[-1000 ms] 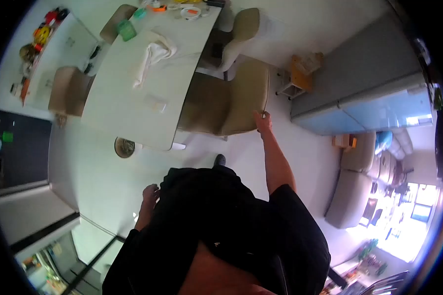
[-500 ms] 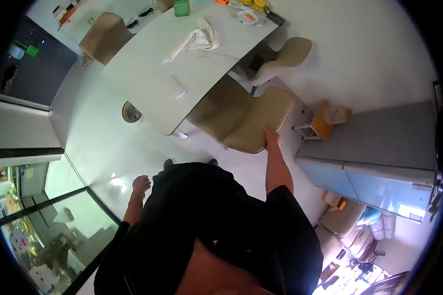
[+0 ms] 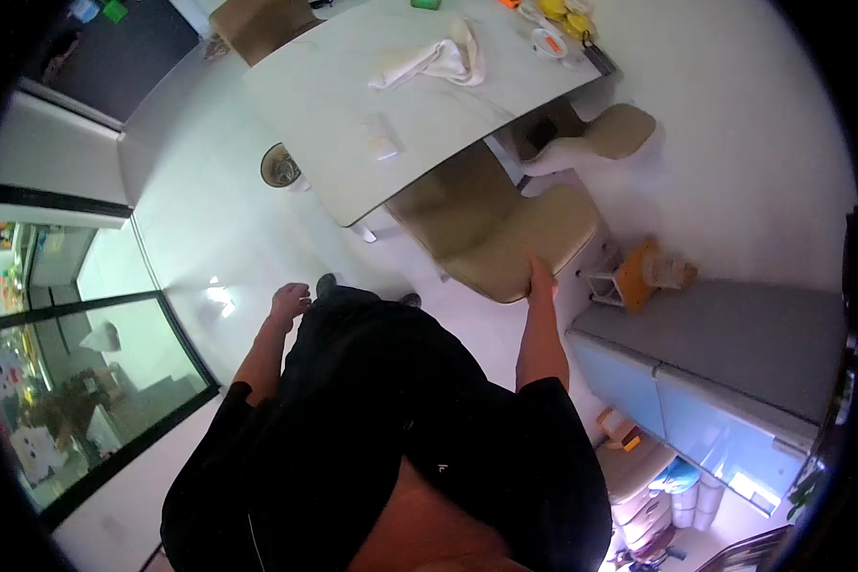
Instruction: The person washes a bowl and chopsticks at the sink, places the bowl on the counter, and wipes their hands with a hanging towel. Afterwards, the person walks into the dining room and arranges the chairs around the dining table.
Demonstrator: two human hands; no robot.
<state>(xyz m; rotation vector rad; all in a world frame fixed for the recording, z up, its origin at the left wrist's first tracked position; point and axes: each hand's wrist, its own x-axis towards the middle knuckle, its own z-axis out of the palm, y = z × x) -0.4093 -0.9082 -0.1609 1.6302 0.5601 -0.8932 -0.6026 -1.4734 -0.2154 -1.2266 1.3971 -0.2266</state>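
Observation:
My right hand (image 3: 541, 276) is closed over the top edge of the backrest of a beige padded chair (image 3: 505, 243). The chair stands at the near side of a white marble-look table (image 3: 324, 124), its seat partly under the tabletop. My left hand (image 3: 292, 299) hangs beside my dark clothing over the pale floor, with loosely bent fingers and nothing in it. On the table lie a crumpled white cloth (image 3: 439, 65) and a small white item (image 3: 384, 148) near the corner.
A second chair (image 3: 620, 132) stands farther along the table. A wastebasket (image 3: 280, 166) sits by the table's left corner. To the right are a small wooden-topped stool (image 3: 634, 276) and a grey fridge-like cabinet (image 3: 725, 329). A glass partition (image 3: 114, 357) borders the left.
My view has shifted, so the table and chair sit higher and farther right. My left hand has come forward and its fingers have loosened. My right hand stays on the chair.

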